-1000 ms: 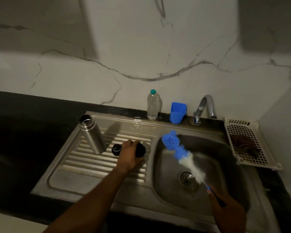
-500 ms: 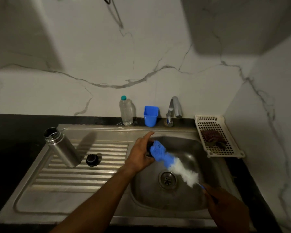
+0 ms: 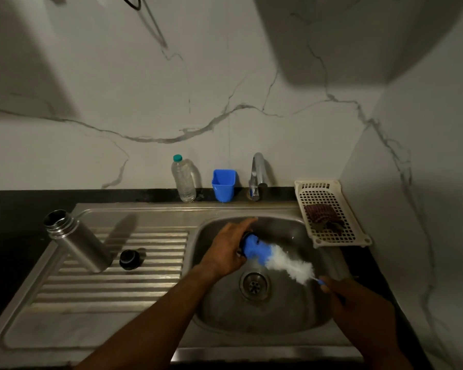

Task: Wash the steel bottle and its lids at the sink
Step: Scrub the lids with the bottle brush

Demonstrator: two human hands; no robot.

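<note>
Steel bottle [image 3: 78, 241] stands with its mouth open on the drainboard [image 3: 104, 289], well to the left of the left hand [image 3: 226, 252], and nothing touches it. Just beside it, on the side nearer to the hands, lies one black lid [image 3: 129, 259], also untouched. The left hand is over the sink basin [image 3: 278, 321], and its fingers are curled around the other lid [image 3: 242, 243], a dark piece that the hand mostly hides. The right hand [image 3: 358, 303], nearer to the person and to the right, grasps the handle of the bottle brush [image 3: 278, 260]; the fingers cover almost all of the handle. The blue tip of the brush is pushed against or into the held lid, and the white bristles lie between the two hands.

I judge that the task is in its early part: one lid is being scrubbed, while the second lid and the bottle wait for their turn. Whether these two are already wet or soapy, I cannot tell in this dim light. No water is seen coming from the tap [image 3: 257, 174], which is beyond the left hand, so the rinsing is probably also left to do. Beyond the right hand a white basket [image 3: 318, 184] holds a dark scrubber [image 3: 321, 217].
</note>
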